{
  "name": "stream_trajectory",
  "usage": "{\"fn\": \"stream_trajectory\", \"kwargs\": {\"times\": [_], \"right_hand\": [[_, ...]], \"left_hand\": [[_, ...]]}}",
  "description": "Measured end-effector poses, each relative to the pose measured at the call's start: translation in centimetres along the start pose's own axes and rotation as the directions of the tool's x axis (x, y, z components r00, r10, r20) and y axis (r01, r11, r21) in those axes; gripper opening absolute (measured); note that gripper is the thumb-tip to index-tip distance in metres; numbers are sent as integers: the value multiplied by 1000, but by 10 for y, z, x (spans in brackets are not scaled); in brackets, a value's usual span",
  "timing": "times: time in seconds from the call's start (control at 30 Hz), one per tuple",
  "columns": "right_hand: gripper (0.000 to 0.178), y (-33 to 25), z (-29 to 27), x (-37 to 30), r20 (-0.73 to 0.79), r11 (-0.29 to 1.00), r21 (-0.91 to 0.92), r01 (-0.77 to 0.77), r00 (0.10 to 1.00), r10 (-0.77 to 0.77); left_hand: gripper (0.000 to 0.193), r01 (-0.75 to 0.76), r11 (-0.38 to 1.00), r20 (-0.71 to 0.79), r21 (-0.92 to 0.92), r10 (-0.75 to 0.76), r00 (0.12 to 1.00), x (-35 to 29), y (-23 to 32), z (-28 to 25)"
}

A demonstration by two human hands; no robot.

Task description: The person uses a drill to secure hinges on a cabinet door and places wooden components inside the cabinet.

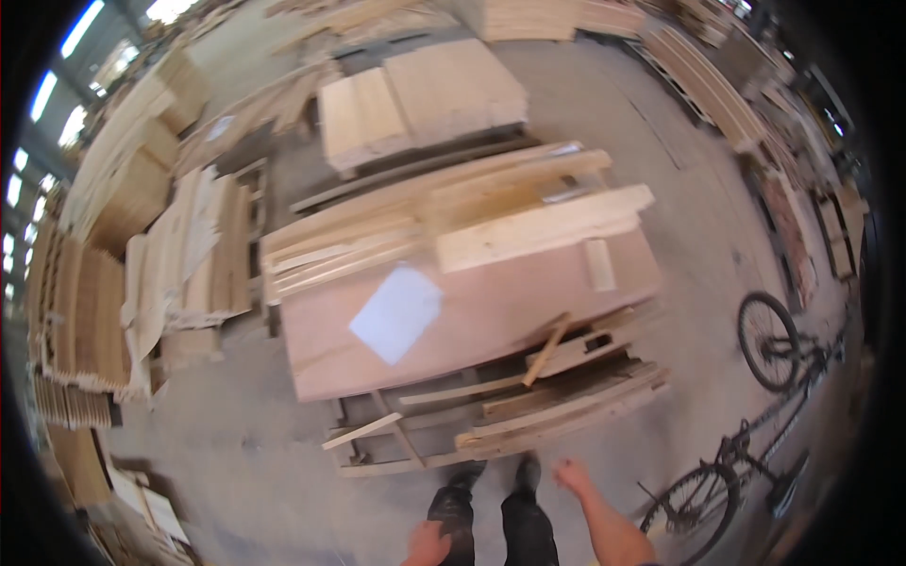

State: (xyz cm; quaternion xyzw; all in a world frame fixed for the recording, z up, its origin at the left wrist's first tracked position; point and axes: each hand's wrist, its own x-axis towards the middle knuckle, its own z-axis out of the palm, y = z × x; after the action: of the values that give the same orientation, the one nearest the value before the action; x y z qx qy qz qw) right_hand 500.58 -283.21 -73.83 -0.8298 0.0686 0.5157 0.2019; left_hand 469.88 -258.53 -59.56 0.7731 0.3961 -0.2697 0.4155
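Observation:
My right hand [570, 474] hangs beside my right leg, in front of a low wooden stack. Its fingers look curled in, and no thing shows in them. At the lower edge my left hand [429, 544] is beside my left thigh, blurred, its fingers not readable. Neither hand touches the wood. Nearest ahead is a large reddish plywood panel [510, 321] with a white paper sheet [396, 313] lying on it. Several pale boards [547, 226] lie along its far side, and a small wood block [600, 264] sits near its right end.
Loose planks and a slatted pallet [566, 415] lie low before my feet. A bicycle [755, 429] stands at the right. Board stacks [193, 250] line the left; another pale stack [425, 99] is beyond the panel. Long timber [708, 90] lies at the far right.

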Motion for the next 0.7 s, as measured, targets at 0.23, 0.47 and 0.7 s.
{"fn": "stream_trajectory", "kwargs": {"times": [0.23,0.47,0.7], "right_hand": [[61,-87,-88,152,-516,915,361,180,856,35],[65,-144,-140,244,-298,718,695,-40,892,339],[56,-135,-149,286,-202,662,742,-107,906,372]], "left_hand": [[42,49,999,-232,9,-46,972,-20,-51,43],[43,255,965,-189,-61,-262,946,-12,-52,97],[40,391,905,14,-169,-394,919,19,27,88]]}}
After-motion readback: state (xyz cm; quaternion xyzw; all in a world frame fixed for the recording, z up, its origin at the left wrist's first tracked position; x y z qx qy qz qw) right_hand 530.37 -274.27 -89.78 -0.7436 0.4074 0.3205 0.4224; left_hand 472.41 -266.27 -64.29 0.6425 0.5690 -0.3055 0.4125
